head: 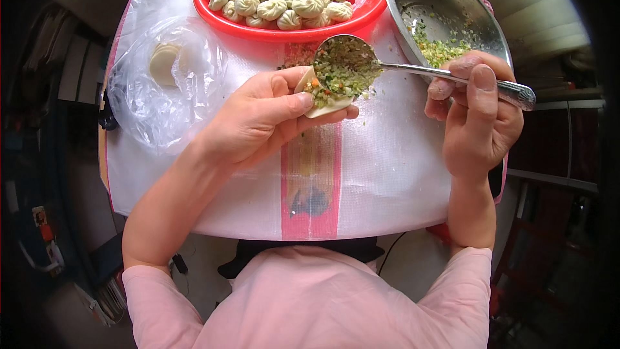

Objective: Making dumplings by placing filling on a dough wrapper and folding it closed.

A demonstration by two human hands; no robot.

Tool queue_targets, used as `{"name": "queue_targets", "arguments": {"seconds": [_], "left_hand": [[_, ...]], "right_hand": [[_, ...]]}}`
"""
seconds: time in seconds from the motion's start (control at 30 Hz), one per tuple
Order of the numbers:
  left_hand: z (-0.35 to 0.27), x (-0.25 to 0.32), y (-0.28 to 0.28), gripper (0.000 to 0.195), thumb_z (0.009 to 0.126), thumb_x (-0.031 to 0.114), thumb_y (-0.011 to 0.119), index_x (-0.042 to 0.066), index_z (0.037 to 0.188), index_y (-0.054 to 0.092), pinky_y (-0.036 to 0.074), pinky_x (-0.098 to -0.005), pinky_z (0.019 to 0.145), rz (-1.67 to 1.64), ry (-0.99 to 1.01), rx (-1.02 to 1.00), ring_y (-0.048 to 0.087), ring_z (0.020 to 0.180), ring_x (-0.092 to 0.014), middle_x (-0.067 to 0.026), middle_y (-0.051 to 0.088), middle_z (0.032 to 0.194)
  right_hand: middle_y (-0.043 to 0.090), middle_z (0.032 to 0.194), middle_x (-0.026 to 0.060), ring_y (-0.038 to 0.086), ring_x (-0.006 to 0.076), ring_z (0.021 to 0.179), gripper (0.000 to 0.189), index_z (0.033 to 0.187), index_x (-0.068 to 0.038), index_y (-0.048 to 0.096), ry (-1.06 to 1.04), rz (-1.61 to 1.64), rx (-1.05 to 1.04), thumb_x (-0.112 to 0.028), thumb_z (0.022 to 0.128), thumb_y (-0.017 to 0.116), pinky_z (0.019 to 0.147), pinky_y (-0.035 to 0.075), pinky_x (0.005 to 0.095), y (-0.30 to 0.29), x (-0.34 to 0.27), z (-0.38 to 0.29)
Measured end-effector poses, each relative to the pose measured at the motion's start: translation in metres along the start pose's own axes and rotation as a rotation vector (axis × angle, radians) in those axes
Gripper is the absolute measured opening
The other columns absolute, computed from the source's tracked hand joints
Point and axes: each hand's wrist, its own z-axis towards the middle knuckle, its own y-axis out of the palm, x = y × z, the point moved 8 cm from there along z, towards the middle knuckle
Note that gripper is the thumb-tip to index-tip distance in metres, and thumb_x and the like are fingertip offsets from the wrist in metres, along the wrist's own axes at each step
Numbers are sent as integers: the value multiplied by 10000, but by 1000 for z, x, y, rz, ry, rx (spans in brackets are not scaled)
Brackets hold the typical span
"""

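Observation:
My left hand [266, 106] holds a round dough wrapper [330, 108] between thumb and fingers over the middle of the table. Its fingers partly show beneath the dough. Chopped vegetable filling [334, 88] lies on the wrapper and in the bowl of a large metal spoon [411, 68], which is tipped against it. The spoon's handle is gripped by my right hand [477, 102], to the right. Just beyond that hand, a steel basin [406, 34] stands tilted with more chopped filling [438, 51] inside.
A red plastic tray [286, 35] full of pleated dumplings [271, 8] sits at the far side. On the left, a clear plastic bag [160, 116] holds round wrappers [163, 65]. White sheeting with a pink-edged stripe [312, 225] covers the table. Filling crumbs lie near the tray.

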Motion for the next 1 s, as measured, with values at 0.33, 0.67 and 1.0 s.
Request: {"name": "queue_targets", "arguments": {"seconds": [0.33, 0.67, 1.0], "left_hand": [[-8, 3, -3, 520, 959, 75, 581, -127, 1390, 372, 497, -379, 1054, 5, -4, 101, 568, 1232, -349, -241, 531, 1325], [-9, 0, -3, 527, 950, 65, 593, -136, 1382, 370, 521, -367, 1026, 0, -22, 112, 592, 1203, -347, -246, 542, 1300], [-9, -3, -2, 500, 954, 59, 581, -136, 1371, 386, 524, -378, 1023, -10, -49, 109, 591, 1204, -343, -243, 537, 1312]], "right_hand": [[634, 714, 37, 536, 87, 581, 256, 1000, 4, 656, -133, -384, 206, -214, 1031, 526, 520, 381, 208, -92, -25, 45], [637, 716, 21, 540, 80, 562, 257, 928, 10, 659, -40, -763, 5, -212, 1012, 560, 530, 424, 235, -89, 21, 50], [566, 651, 18, 484, 58, 512, 313, 868, 4, 639, 276, -412, 187, -230, 1029, 507, 463, 373, 209, -126, 53, 48]]}}
